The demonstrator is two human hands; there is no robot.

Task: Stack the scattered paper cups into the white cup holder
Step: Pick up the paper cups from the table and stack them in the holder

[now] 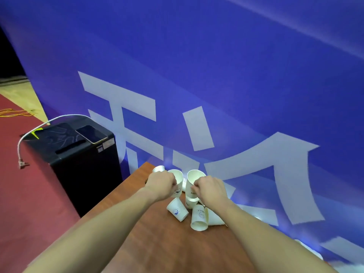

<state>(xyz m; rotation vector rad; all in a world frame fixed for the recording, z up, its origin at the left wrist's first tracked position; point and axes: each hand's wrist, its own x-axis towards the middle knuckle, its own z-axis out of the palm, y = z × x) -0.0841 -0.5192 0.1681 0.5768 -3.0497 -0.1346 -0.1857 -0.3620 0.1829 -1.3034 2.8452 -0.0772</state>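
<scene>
1. Gripping one upright paper cup each: left hand (162,184) curled round the left cup (177,179), right hand (209,189) round the right cup (194,184), both above the brown table (167,249).
2. Counted three more cups lying tipped below the hands, one further cup (158,169) at the table's far edge.
3. Stood nearby: black bin (78,154) with a phone (91,133) on top, blue banner (216,75) behind.
4. Could not make out any white cup holder; cups partly hidden behind the hands.

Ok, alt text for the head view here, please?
Both hands hold a paper cup each above a wooden table: left hand, right hand. More cups lie tipped below; a black box stands left.
</scene>
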